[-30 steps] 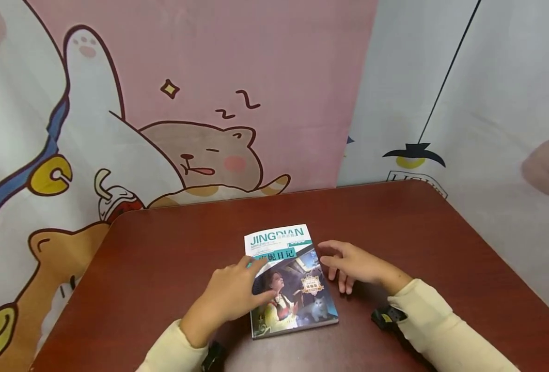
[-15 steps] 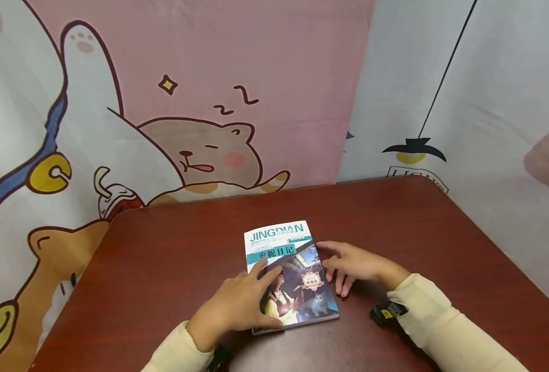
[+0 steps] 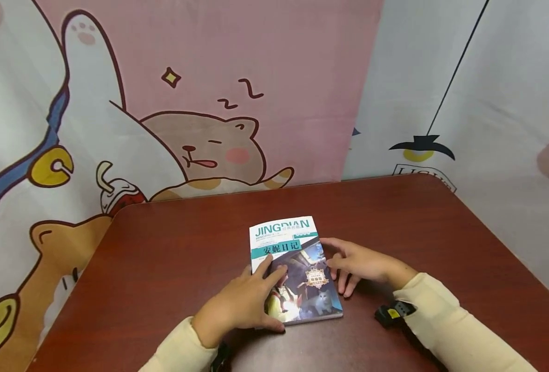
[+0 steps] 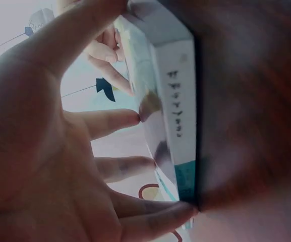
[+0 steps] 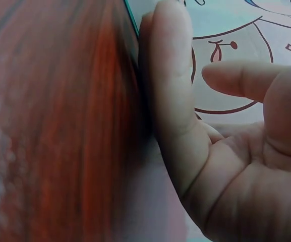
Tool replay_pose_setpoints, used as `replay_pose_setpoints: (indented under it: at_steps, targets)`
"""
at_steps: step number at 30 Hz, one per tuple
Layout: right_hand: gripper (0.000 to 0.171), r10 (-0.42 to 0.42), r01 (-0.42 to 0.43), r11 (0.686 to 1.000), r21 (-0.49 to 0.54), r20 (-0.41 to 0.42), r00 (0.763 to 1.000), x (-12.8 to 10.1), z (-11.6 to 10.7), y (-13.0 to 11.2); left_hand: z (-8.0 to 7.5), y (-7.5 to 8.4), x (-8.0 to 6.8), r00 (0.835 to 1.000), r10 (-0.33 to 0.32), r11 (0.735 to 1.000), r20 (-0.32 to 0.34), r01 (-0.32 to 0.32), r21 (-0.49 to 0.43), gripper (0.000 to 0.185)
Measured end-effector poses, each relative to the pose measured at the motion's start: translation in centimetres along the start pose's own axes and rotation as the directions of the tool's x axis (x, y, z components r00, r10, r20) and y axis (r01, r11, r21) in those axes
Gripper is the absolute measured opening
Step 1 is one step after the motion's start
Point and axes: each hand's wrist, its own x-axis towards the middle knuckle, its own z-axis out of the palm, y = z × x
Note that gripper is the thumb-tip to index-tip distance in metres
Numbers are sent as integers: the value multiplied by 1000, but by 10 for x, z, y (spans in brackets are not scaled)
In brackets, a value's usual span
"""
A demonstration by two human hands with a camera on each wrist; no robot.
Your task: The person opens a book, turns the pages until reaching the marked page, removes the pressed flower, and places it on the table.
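A paperback book (image 3: pixel 323 281) with a teal-and-white title band and a painted cover lies face up on the table. My left hand (image 3: pixel 239 305) spreads over its lower left part. In the left wrist view, the straight fingertips touch the cover and spine (image 4: pixel 178 111), while the thumb reaches to the bottom edge. Beside the book's right edge is my right hand (image 3: pixel 367 263), fingers loosely bent, the index tip close to the cover. The right wrist view shows that hand (image 5: pixel 226 156) low by the table, with only a sliver of the book visible; contact is hard to tell.
The reddish-brown wooden table (image 3: pixel 186 232) extends around the book. Behind it hangs a cartoon-printed cloth (image 3: pixel 302 93), meeting the table's far edge. A small black device (image 3: pixel 395 312) sits at the right wrist, below the sleeve (image 3: pixel 446 315).
My left hand has moved lower and right on the book, its fingers now on the cover and thumb at the bottom edge. My right hand stays near the right edge. The head view has shifted slightly.
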Motion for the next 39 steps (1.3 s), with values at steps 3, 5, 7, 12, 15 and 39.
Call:
replay_pose_setpoints:
  at_steps: [3,5,7,12,15,39]
  targets:
    - [69,-15,14,1000,-12,-12,1000,3,-3,1,-1,-3,2,1000,-1,1000,-6,1,-22,107]
    - [70,-20,20,1000,-22,-13,1000,5,-5,2,-1,-5,4,1000,-1,999,-7,0,-37,107]
    - [70,-26,25,999,-28,-19,999,6,-6,3,0,-7,5,1000,4,999,-12,-5,-48,106]
    - [71,-33,32,999,-19,-22,999,8,-11,4,0,-12,8,1000,9,998,-23,-10,-61,102]
    - [71,-40,40,999,5,-16,999,9,-13,4,-2,-13,10,999,6,998,-35,-8,-57,98]
    - [80,-47,48,999,17,-16,999,16,-23,16,0,-20,17,997,42,992,-70,-49,-113,94]
